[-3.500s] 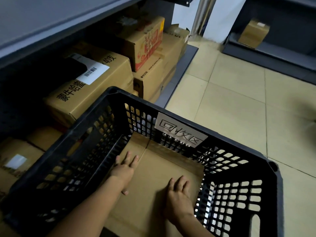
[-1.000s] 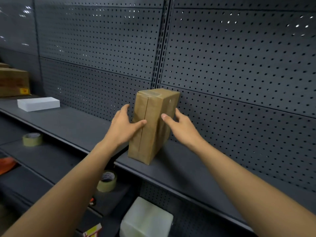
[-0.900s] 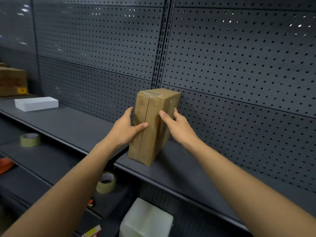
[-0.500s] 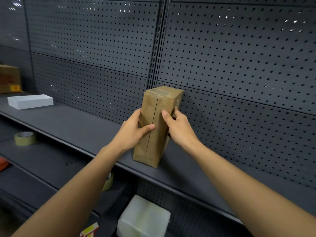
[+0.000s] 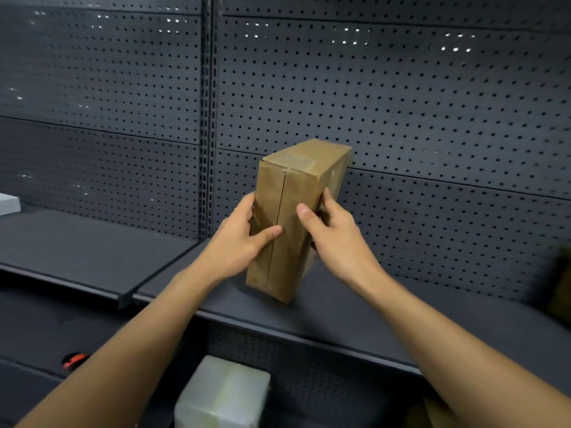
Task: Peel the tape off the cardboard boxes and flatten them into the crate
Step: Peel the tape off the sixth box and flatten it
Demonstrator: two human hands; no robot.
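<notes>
- Head view: a dark grey shelf (image 5: 340,313) runs across the frame, and a tall, narrow cardboard box (image 5: 296,180) is above its front part, close to the middle.
- The cardboard box is tilted, its top leaning away and to the right. Its lowest corner is right at the shelf surface, but I cannot tell whether it touches.
- A glossy strip of tape (image 5: 295,162) lies across the top face, and a seam runs down the face turned to the camera.
- The left hand (image 5: 241,242) grips the box's left side above the shelf. Its thumb lies flat across the front face, tip at the seam, and the other fingers wrap round the far side, mostly hidden.
- The right hand (image 5: 336,239) grips the right side. Its thumb presses on the front face, one finger points up along the right edge, and the rest curl behind, out of sight.
- Behind the shelf rises a perforated back panel (image 5: 401,103), split by a slotted upright post (image 5: 205,118).
- Under the shelf stands a pale box (image 5: 222,393).
- Also below the shelf, far to the left, is a small red object (image 5: 74,359), too blurred to identify.
- At the shelf's right end is a brown blurred shape (image 5: 560,291).
</notes>
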